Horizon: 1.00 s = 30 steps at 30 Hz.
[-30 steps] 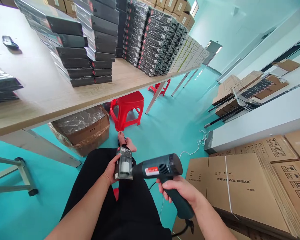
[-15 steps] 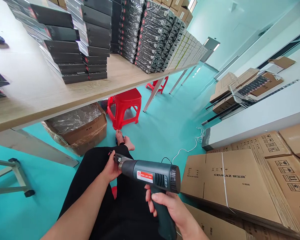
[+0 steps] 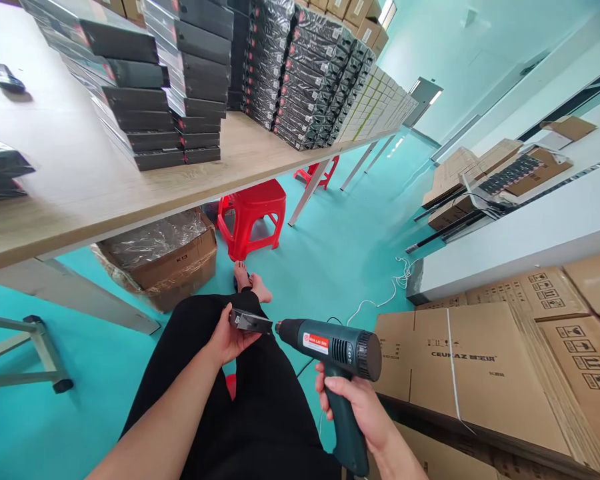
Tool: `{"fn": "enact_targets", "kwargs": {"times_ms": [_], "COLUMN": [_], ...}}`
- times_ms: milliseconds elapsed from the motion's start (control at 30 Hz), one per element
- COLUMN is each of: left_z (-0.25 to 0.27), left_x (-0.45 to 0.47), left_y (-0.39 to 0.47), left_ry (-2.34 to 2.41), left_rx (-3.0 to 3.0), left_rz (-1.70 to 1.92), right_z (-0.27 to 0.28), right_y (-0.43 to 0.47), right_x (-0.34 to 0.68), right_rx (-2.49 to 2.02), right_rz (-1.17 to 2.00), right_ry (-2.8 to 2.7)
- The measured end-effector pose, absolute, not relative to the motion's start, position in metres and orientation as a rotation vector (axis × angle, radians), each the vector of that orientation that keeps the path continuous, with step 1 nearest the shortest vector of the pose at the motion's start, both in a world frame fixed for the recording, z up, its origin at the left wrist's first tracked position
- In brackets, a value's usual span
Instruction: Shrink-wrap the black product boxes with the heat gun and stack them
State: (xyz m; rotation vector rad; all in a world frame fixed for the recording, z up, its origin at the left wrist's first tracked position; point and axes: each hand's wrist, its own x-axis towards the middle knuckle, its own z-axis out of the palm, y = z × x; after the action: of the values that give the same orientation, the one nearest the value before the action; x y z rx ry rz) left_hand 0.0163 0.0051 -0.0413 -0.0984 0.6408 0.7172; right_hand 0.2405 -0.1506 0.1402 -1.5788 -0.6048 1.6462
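Note:
Above my lap, my left hand (image 3: 233,339) grips a small black box (image 3: 251,321) by its near end, thumb on one side and fingers beneath. The box lies roughly level, one narrow face toward me. My right hand (image 3: 353,400) is wrapped round the handle of a dark green heat gun (image 3: 325,343) with a red and white label. Its nozzle points left at the right end of the box, with a small gap between them. Part of the handle is hidden by my fingers.
Stacks of black boxes (image 3: 200,80) and film-wrapped boxes (image 3: 310,80) stand on the wooden table (image 3: 180,183). Below are an open carton (image 3: 180,260) and a red stool (image 3: 257,207). Flattened cartons (image 3: 460,373) lie at the right. A white cable (image 3: 380,300) runs over the floor.
The heat gun has moved right, away from the black box, so its nozzle no longer overlaps it. More of the box shows in my left hand. The view has shifted slightly.

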Motion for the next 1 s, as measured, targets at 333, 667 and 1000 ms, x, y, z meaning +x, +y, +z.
{"fn": "enact_targets", "kwargs": {"times_ms": [333,667,1000], "left_z": [-0.039,-0.044,-0.042], "left_x": [0.016,0.016,0.013], "left_y": [0.004,0.005,0.004], "left_ry": [0.645,0.646,0.647], "left_rx": [-0.126,-0.124,-0.146], "left_rz": [0.701,0.709,0.701], "right_z": [0.136,0.14,0.14], "right_y": [-0.147,-0.154,-0.154], "right_x": [0.242,0.238,0.249], "right_rx": [-1.6,-1.582,-1.626], "right_rz": [1.597,1.691,1.681], "right_ry": [-0.625,-0.661,-0.669]}}
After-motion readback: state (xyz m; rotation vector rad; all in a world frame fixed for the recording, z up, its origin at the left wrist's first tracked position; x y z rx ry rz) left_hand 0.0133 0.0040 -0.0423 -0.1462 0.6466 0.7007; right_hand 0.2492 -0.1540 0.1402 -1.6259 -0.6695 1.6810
